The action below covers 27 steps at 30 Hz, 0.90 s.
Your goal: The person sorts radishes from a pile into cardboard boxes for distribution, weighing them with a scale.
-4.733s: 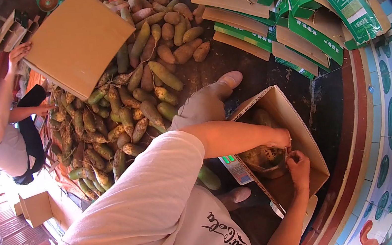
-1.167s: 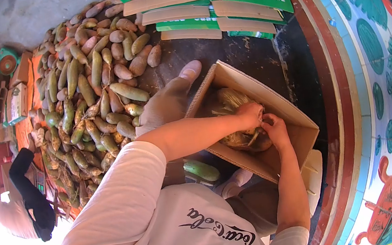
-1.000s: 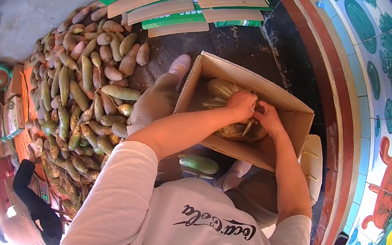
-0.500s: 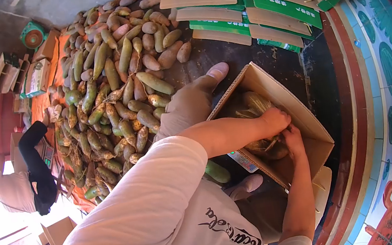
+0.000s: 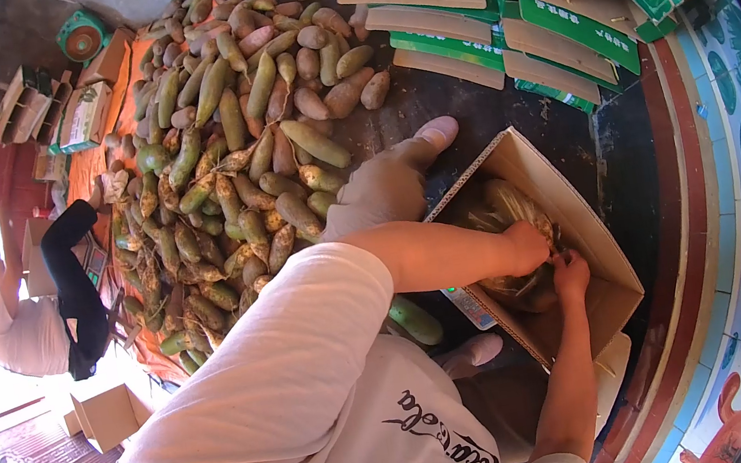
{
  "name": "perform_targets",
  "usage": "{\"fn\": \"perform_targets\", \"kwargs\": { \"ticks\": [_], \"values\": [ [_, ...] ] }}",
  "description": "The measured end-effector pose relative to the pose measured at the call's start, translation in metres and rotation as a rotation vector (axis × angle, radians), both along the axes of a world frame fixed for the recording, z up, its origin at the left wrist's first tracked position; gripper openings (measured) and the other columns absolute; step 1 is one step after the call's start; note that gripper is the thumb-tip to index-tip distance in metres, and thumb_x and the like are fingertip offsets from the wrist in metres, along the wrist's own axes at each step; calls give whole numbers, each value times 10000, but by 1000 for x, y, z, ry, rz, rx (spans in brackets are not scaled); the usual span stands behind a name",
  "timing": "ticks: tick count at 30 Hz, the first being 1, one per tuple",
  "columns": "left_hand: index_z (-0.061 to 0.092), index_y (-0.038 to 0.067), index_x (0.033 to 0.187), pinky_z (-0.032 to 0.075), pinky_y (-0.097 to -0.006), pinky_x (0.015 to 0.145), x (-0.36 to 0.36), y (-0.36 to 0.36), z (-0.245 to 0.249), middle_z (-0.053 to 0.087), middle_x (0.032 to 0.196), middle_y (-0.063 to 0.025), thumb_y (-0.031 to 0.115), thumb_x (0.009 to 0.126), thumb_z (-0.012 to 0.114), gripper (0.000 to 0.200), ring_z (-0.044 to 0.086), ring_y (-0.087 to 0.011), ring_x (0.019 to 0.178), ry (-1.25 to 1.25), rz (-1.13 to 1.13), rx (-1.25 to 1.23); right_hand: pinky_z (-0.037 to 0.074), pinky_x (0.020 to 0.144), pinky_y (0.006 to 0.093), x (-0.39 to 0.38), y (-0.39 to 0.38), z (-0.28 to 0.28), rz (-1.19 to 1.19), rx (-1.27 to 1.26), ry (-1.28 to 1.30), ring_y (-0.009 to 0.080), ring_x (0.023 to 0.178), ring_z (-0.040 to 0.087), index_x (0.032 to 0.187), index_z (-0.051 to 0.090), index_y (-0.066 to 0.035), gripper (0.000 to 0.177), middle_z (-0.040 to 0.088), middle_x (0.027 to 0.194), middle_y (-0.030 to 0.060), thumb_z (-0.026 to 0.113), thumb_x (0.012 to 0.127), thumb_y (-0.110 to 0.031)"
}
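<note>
Both my hands are inside an open cardboard box [image 5: 599, 270] that stands close in front of me. My left hand [image 5: 527, 249] is closed, its fingers pinching the gathered top of a clear plastic bag [image 5: 510, 200]. Right beside it, my right hand [image 5: 571, 276] is curled and pinches the same gathered plastic. Radishes show dimly through the bag, partly hidden by my hands and left forearm. Below the box's left edge sits a scale [image 5: 473, 309], mostly covered.
A big heap of soil-marked green radishes [image 5: 237, 155] spreads to the left. Flattened green cartons [image 5: 549, 17] are stacked at the back right. One loose radish [image 5: 416, 320] lies by my leg. At far left a person [image 5: 24, 327] sits with a raised hand, near another open box [image 5: 112, 415].
The view has shifted, so the scene sits further right. My hands stay together at the bag's top, the fingers slightly repositioned. The person at left has raised an arm.
</note>
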<state>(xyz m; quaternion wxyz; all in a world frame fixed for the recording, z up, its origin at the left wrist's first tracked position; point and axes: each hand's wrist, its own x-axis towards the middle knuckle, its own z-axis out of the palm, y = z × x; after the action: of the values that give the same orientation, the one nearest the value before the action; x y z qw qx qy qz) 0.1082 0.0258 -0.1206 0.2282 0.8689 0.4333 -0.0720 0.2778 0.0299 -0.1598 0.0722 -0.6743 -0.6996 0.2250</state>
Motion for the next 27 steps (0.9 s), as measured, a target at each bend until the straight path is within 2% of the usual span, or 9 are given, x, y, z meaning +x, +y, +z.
{"fn": "perform_targets", "kwargs": {
  "ticks": [4,7,11,14,17,20,21,24,27],
  "values": [
    [677,97,859,504,-371,643,-12,3,22,666,903,-77,179,737,589,171,637,-232,855,34,38,-64,444,755,415,-9,0,14,34,69,171,365,902,561,971,577,-1,211,591,924,187,582,775,-81],
    [672,91,843,498,-372,633,-14,7,36,667,888,-71,192,730,602,167,638,-233,848,-58,81,20,455,718,405,-6,1,3,428,172,174,380,849,585,1021,557,1,281,613,879,201,611,764,-99],
    [673,104,832,462,-375,699,-42,1,88,660,856,-47,225,702,628,183,619,-215,870,-90,137,66,435,801,405,-40,-2,53,252,16,33,371,956,553,1057,555,-3,325,578,1006,222,621,748,-82],
    [656,111,861,410,-382,757,-69,-4,104,618,900,-60,238,703,620,206,559,-229,937,-125,170,226,424,827,407,-23,-3,29,618,134,103,379,974,541,1053,559,3,317,572,1019,224,610,762,-110],
    [596,95,989,384,-381,772,-102,-11,113,555,980,-81,238,708,612,316,486,-247,995,-137,331,713,431,808,401,-23,-3,71,445,71,-69,378,946,544,1038,567,-6,277,570,1020,195,592,780,-105],
    [487,68,1126,371,-381,790,-123,-6,108,509,1033,-95,241,710,614,468,433,-262,1034,-135,594,616,437,793,391,-13,1,120,262,400,-119,358,937,554,1019,566,1,232,573,1016,188,564,827,-130],
    [404,32,1191,405,-392,780,-128,-8,114,539,1018,-117,241,732,601,542,497,-263,1004,-77,599,507,440,788,387,-8,1,138,202,485,-182,350,937,557,1017,565,2,227,573,1020,190,556,837,-136],
    [377,13,1197,454,-414,730,-127,2,111,571,1000,-133,237,753,591,542,572,-282,938,-137,648,158,442,822,386,18,-10,168,-69,488,-370,338,986,547,1052,550,15,343,567,1072,189,581,837,-251],
    [395,-17,1121,501,-426,714,-128,10,128,610,989,-192,250,765,603,491,624,-311,900,-28,771,181,392,921,394,58,-30,148,-155,340,-328,350,1102,490,1191,470,27,597,531,1155,219,600,803,-408]
  ]
}}
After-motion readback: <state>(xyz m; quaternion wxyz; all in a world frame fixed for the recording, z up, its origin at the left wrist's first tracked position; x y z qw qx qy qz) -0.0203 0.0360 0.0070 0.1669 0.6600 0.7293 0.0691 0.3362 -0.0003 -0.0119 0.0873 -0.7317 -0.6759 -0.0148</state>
